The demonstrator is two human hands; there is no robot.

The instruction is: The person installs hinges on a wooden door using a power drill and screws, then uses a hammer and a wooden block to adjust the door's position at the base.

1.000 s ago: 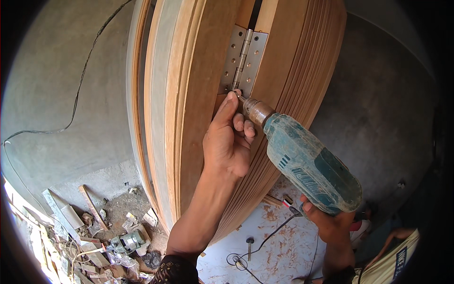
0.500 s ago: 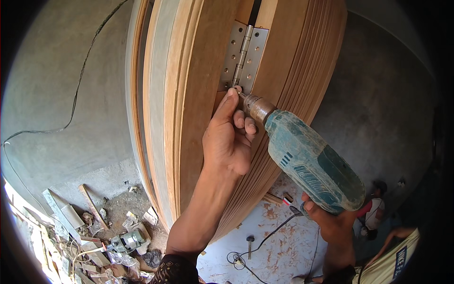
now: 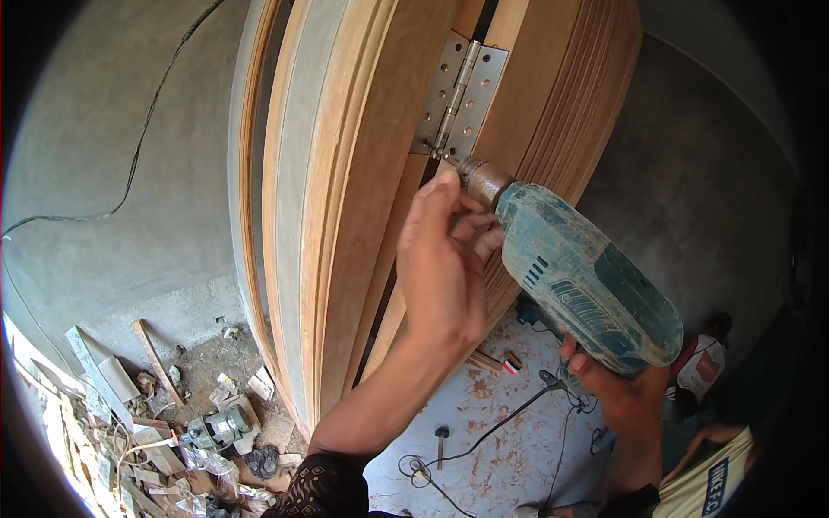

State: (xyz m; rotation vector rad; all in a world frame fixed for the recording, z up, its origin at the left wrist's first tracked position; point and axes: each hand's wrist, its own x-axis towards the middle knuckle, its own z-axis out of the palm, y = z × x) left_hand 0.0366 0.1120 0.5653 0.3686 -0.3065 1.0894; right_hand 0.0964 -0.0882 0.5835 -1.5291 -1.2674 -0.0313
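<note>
A steel hinge [image 3: 477, 104] is on a wooden door frame [image 3: 354, 216], a small screw [image 3: 432, 148] at its lower end. The bit and chuck of a dusty teal drill [image 3: 587, 276] point at that screw. My left hand [image 3: 440, 276] has its thumb and curled fingers beside the bit, just below the hinge; what they pinch is hidden. My right hand [image 3: 622, 397] is closed on the drill's handle at lower right.
Grey plastered walls [image 3: 121, 173] flank the woodwork, a cable [image 3: 134, 168] running along the left one. Timber offcuts [image 3: 155, 363], rubble and a power tool [image 3: 211, 427] lie at lower left. A stained white sheet [image 3: 492, 432] carries cords. Other people [image 3: 699, 371] are at lower right.
My left hand has shifted right and slightly down, uncovering the hinge's lower end. The drill has moved right and up. More of the person at lower right shows than a second ago.
</note>
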